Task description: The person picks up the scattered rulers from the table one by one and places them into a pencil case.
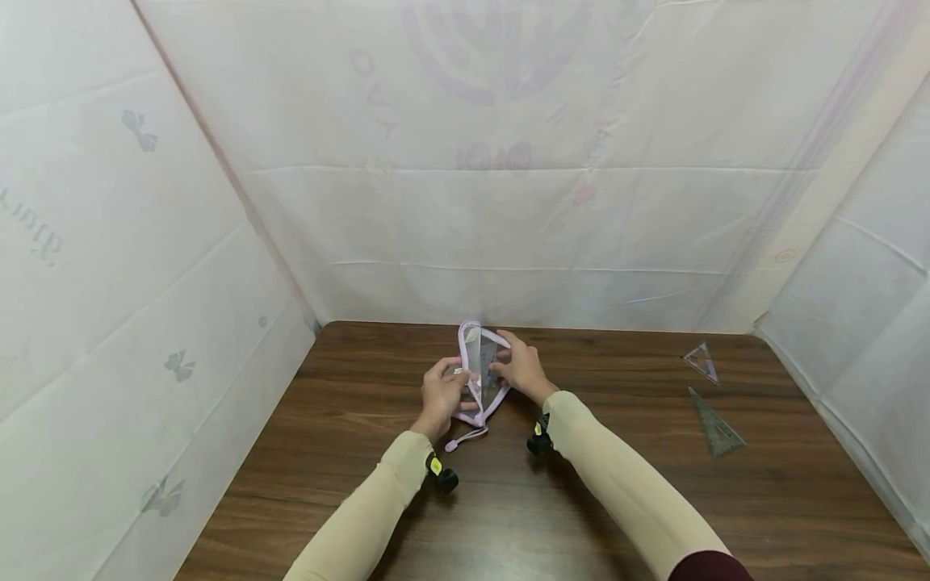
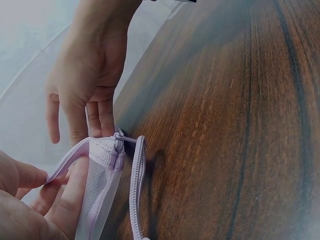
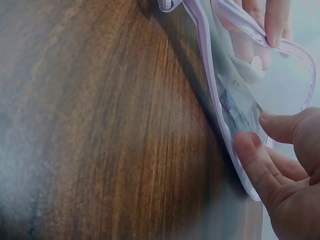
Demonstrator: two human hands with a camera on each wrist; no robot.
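A clear pouch point(image 1: 481, 373) with lilac zipper edging is held up over the wooden table point(image 1: 363, 420), between both hands. My left hand point(image 1: 459, 378) pinches its near-left edge, thumb on top, as the left wrist view shows: left hand point(image 2: 47, 187), pouch point(image 2: 100, 185). My right hand point(image 1: 501, 355) holds the far-right side, and in the right wrist view its fingertips point(image 3: 250, 145) press the pouch point(image 3: 280, 80) wall. A clear flat item point(image 3: 240, 107) shows inside. A lilac zipper strip point(image 2: 136, 190) and pull cord point(image 1: 465, 440) hang loose.
Two clear triangular set squares lie on the table's right side, a small one point(image 1: 701, 361) and a longer one point(image 1: 715, 424). White plastic sheeting point(image 1: 508, 202) walls in the table at the back and both sides.
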